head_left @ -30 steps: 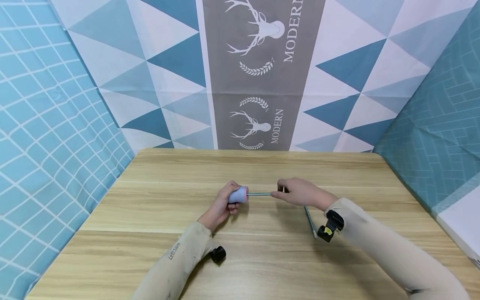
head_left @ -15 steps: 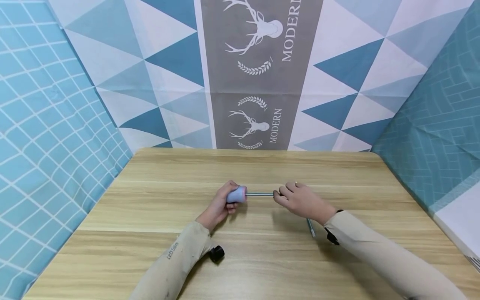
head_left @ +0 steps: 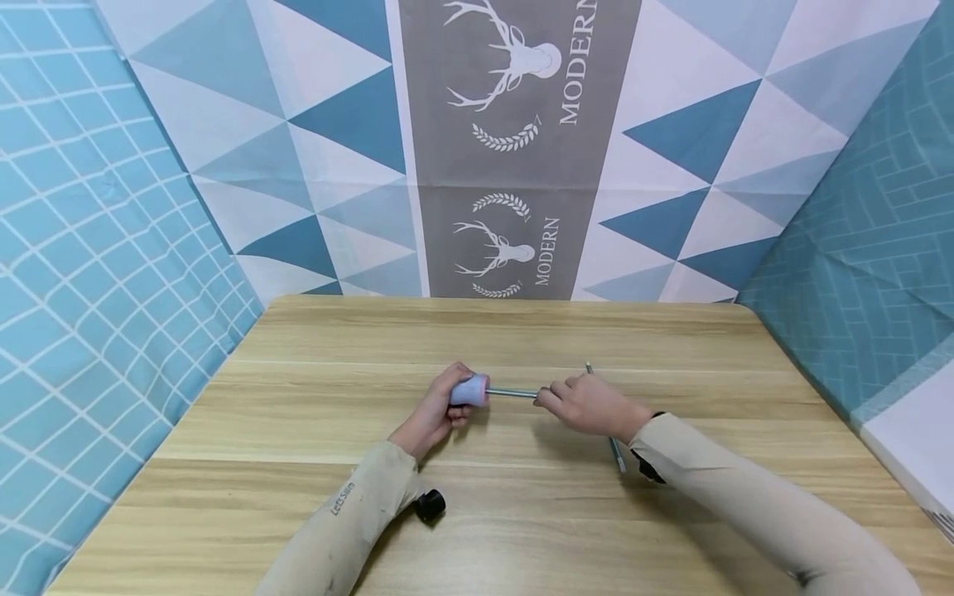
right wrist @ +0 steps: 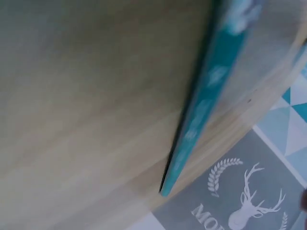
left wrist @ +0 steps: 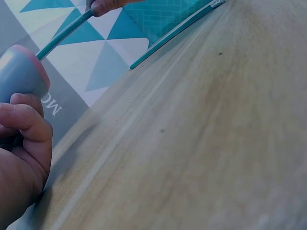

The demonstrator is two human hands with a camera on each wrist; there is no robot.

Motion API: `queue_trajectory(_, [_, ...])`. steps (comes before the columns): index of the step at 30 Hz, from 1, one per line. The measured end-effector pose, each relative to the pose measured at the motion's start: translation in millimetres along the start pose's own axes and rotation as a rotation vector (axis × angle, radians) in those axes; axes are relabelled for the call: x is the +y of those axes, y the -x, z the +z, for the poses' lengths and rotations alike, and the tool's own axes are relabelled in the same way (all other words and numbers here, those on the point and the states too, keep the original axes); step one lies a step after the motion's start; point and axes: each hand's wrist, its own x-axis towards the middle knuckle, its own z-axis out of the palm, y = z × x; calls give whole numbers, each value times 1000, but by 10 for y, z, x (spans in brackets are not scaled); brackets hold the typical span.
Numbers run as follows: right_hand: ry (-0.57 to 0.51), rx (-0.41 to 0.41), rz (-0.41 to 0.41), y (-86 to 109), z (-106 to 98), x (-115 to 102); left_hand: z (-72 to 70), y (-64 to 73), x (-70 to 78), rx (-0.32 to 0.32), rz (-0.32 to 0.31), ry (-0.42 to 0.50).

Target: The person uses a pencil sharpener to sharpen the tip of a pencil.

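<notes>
My left hand (head_left: 436, 411) grips a light-blue pencil sharpener (head_left: 469, 391) with a pink rim, its fingers curled round the body. A teal pencil (head_left: 511, 393) runs from the sharpener's pink end, its tip hidden inside. At the pencil's other end, my right hand (head_left: 592, 404) pinches it between thumb and fingers, covering that end. The left wrist view shows the sharpener (left wrist: 21, 72) raised over the table, with the pencil (left wrist: 64, 33) slanting up to the right fingertips (left wrist: 101, 6). The right wrist view barely catches my right hand (right wrist: 304, 199) at its edge.
A second teal pencil (head_left: 617, 455) lies on the wooden table (head_left: 522, 513) beneath my right hand, both ends showing. It fills the middle of the right wrist view as a teal pencil (right wrist: 201, 105). A white object (head_left: 913, 451) stands along the table's right side.
My right hand has rolled over on the pencil, back of the hand upward, then shifted slightly left and nearer, tilting the pencil. My left hand and the sharpener stay almost still.
</notes>
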Motion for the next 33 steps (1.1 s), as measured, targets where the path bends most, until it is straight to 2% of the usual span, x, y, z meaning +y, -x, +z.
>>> queue_trajectory(3, [-208, -32, 108, -34, -5, -19, -5, 2, 2, 3, -4, -2])
queue_trajectory(6, [-478, -112, 258, -91, -66, -12, -9, 9, 11, 8, -6, -1])
queue_trajectory(10, [-893, -285, 523, -177, -167, 45, -14, 26, 27, 13, -8, -6])
queue_trajectory(13, [-1276, -427, 778, -221, -231, 114, -16, 32, 33, 1, -13, -4])
queue_trajectory(16, [-1631, -531, 1014, -239, -248, 186, -16, 31, 31, -8, -16, 5])
queue_trajectory(18, [-1821, -575, 1123, -241, -237, 228, -16, 29, 25, -10, -16, 10])
queue_trajectory(20, [-1961, -605, 1188, -234, -214, 260, -14, 27, 18, -9, -10, 9])
queue_trajectory(23, [-2090, -645, 1223, -208, -179, 282, -8, 25, 4, -11, 0, -3])
queue_trajectory(27, [-2138, -658, 1218, -168, -142, 279, -2, 16, -13, -10, 4, -16])
queue_trajectory(30, [-2081, -633, 1209, -159, -137, 269, -7, 9, -19, -2, 9, -10])
queue_trajectory(33, [-1909, -597, 1178, -164, -152, 259, -18, 17, -12, -5, 28, -14])
